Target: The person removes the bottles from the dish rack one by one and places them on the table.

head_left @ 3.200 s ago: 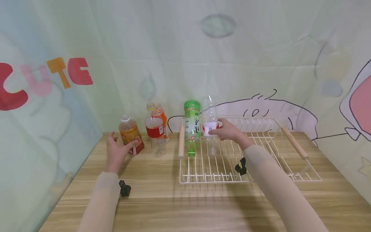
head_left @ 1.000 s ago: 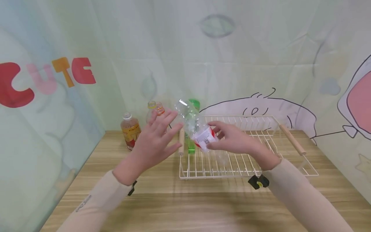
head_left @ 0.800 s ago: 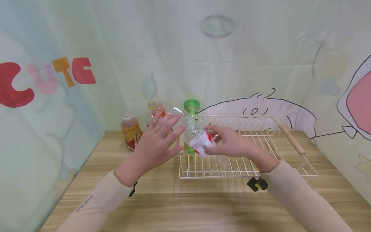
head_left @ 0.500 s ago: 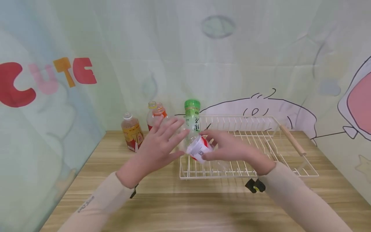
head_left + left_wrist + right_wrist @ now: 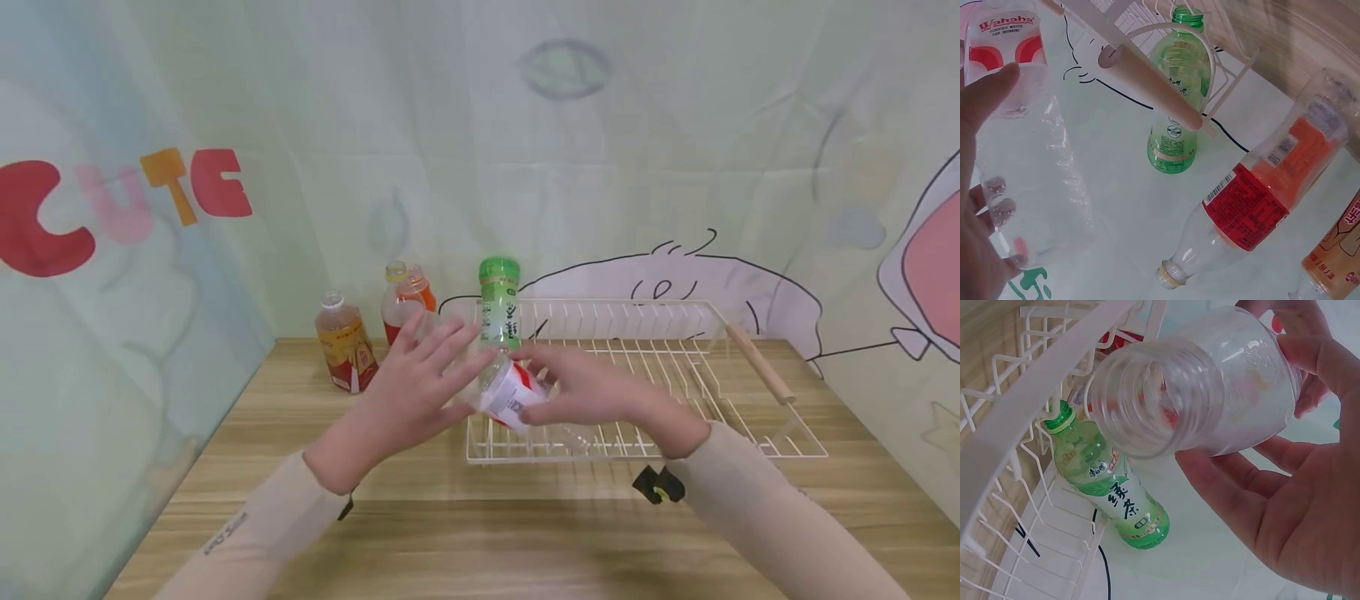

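A clear, empty water bottle [image 5: 513,397] with a white and red label is held tilted above the rack's front left part, its uncapped neck pointing down to the right. My right hand [image 5: 588,388] grips it around the label. At the base end, my left hand [image 5: 401,396] holds it too; in the left wrist view the thumb [image 5: 994,94] lies near the label and several fingertips press the plastic from behind. The right wrist view looks toward the open bottle mouth [image 5: 1160,397]. Behind it, a green tea bottle [image 5: 498,300] stands upside down in the white wire rack [image 5: 750,457].
Left of the rack, a bottle with a yellow-brown label [image 5: 347,350], a red-labelled bottle [image 5: 1244,209] and an orange-labelled bottle [image 5: 420,287] stand on the wooden table [image 5: 480,542]. Wooden handles [image 5: 760,364] top the rack's sides. A printed curtain [image 5: 450,125] hangs behind.
The water bottle has left its upside-down place beside the green one and tilted. My left hand has moved right from the yellow-brown-labelled bottle onto its base. Lately both hands sank slightly.
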A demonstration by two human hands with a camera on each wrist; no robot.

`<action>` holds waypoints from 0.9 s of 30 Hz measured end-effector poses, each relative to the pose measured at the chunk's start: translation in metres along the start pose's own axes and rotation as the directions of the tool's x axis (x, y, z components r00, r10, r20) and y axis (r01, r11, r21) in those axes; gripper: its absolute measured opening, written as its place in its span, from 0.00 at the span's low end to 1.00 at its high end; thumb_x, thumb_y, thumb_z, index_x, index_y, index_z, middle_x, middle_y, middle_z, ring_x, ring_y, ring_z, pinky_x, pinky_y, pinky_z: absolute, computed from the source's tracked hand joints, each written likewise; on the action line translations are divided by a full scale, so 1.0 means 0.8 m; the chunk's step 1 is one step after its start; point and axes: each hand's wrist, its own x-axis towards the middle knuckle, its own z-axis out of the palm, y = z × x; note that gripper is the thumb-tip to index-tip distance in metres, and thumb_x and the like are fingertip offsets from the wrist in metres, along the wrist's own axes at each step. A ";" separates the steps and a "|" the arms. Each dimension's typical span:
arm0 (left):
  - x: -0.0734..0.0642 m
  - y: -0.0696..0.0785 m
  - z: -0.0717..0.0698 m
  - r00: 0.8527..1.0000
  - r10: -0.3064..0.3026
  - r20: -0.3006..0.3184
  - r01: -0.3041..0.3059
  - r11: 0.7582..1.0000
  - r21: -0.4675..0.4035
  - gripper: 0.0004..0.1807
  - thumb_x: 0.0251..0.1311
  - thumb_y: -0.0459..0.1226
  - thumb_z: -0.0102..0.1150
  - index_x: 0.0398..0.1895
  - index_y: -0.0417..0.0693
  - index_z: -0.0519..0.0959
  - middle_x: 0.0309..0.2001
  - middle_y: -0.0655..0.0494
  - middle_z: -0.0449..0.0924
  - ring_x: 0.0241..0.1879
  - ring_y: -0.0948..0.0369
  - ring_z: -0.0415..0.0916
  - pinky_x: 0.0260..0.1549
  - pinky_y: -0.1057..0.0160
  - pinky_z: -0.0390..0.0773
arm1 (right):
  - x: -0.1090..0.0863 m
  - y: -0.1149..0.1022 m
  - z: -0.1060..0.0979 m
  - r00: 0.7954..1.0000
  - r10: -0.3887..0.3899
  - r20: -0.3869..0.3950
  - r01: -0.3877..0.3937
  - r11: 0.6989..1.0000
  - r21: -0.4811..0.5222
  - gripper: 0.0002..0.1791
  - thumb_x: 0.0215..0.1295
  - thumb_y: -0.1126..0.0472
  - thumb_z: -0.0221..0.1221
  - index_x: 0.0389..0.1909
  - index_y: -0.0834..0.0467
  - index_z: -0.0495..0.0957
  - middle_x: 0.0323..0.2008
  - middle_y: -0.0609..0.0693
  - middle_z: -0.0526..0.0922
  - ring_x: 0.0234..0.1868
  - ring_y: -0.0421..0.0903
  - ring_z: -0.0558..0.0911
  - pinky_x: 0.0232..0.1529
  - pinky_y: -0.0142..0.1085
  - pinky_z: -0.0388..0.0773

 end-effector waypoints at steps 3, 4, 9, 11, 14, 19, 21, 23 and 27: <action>-0.002 0.001 0.000 1.000 -0.001 0.010 0.001 1.000 0.013 0.43 0.39 0.51 0.78 0.62 0.53 0.71 0.63 0.47 0.71 0.63 0.49 0.64 0.67 0.38 0.51 | 0.001 0.000 0.000 1.000 -0.014 0.008 0.014 1.000 -0.012 0.37 0.55 0.56 0.67 0.66 0.58 0.66 0.47 0.50 0.79 0.41 0.43 0.78 0.36 0.34 0.80; -0.003 0.001 0.000 1.000 -0.001 0.012 0.001 1.000 0.015 0.43 0.39 0.51 0.78 0.62 0.53 0.71 0.62 0.47 0.71 0.63 0.49 0.64 0.67 0.38 0.51 | 0.001 0.000 0.000 1.000 -0.015 0.009 0.015 1.000 -0.014 0.37 0.55 0.56 0.67 0.65 0.58 0.67 0.47 0.50 0.79 0.41 0.43 0.78 0.36 0.34 0.79; -0.007 0.001 -0.001 1.000 -0.005 0.015 0.005 1.000 0.022 0.42 0.39 0.49 0.78 0.61 0.54 0.72 0.61 0.47 0.72 0.61 0.49 0.66 0.66 0.37 0.52 | 0.002 -0.003 0.001 1.000 -0.018 0.011 0.018 1.000 -0.025 0.35 0.56 0.55 0.67 0.65 0.57 0.68 0.46 0.48 0.79 0.41 0.43 0.77 0.36 0.34 0.79; -0.009 0.002 -0.001 1.000 -0.010 0.015 0.010 1.000 0.021 0.41 0.38 0.49 0.78 0.60 0.54 0.72 0.59 0.48 0.73 0.60 0.49 0.67 0.65 0.37 0.53 | 0.002 -0.005 0.001 1.000 -0.017 0.013 0.017 1.000 -0.023 0.34 0.56 0.55 0.66 0.64 0.57 0.68 0.46 0.48 0.79 0.41 0.43 0.77 0.36 0.34 0.79; -0.011 0.003 -0.001 1.000 -0.021 0.016 0.020 1.000 0.015 0.41 0.37 0.48 0.79 0.59 0.54 0.73 0.58 0.48 0.74 0.59 0.49 0.68 0.63 0.36 0.56 | 0.003 -0.007 0.002 1.000 -0.016 0.018 0.016 1.000 -0.018 0.34 0.56 0.55 0.66 0.64 0.57 0.69 0.47 0.48 0.79 0.41 0.43 0.77 0.36 0.34 0.79; -0.016 0.002 -0.001 0.999 -0.038 -0.003 0.038 0.999 0.000 0.41 0.35 0.48 0.80 0.58 0.52 0.73 0.56 0.46 0.75 0.57 0.48 0.69 0.61 0.38 0.59 | 0.004 -0.009 0.002 1.000 -0.023 0.016 0.023 1.000 -0.019 0.33 0.57 0.55 0.65 0.64 0.58 0.69 0.48 0.49 0.79 0.41 0.43 0.77 0.36 0.34 0.79; -0.018 0.002 0.000 0.999 -0.049 -0.019 0.049 0.999 -0.011 0.41 0.35 0.48 0.80 0.58 0.51 0.73 0.56 0.46 0.74 0.56 0.47 0.69 0.60 0.39 0.60 | 0.005 -0.010 0.002 1.000 -0.028 0.010 0.028 0.999 -0.021 0.33 0.58 0.55 0.65 0.64 0.58 0.69 0.49 0.49 0.79 0.43 0.43 0.77 0.37 0.34 0.79; -0.020 0.001 -0.001 0.997 -0.064 -0.035 0.063 0.998 -0.022 0.41 0.35 0.46 0.80 0.58 0.50 0.73 0.55 0.46 0.74 0.56 0.47 0.69 0.59 0.39 0.61 | 0.006 -0.011 0.000 1.000 -0.031 0.004 0.031 0.999 -0.018 0.33 0.58 0.54 0.65 0.65 0.57 0.69 0.50 0.49 0.79 0.44 0.44 0.77 0.38 0.34 0.79; -0.023 -0.001 -0.003 0.993 -0.092 -0.079 0.091 0.996 -0.022 0.40 0.34 0.44 0.81 0.56 0.50 0.74 0.53 0.45 0.73 0.55 0.47 0.68 0.58 0.38 0.62 | 0.004 -0.015 -0.009 0.999 -0.039 -0.007 0.039 0.999 0.007 0.29 0.60 0.55 0.64 0.63 0.54 0.71 0.52 0.48 0.79 0.48 0.45 0.77 0.41 0.36 0.79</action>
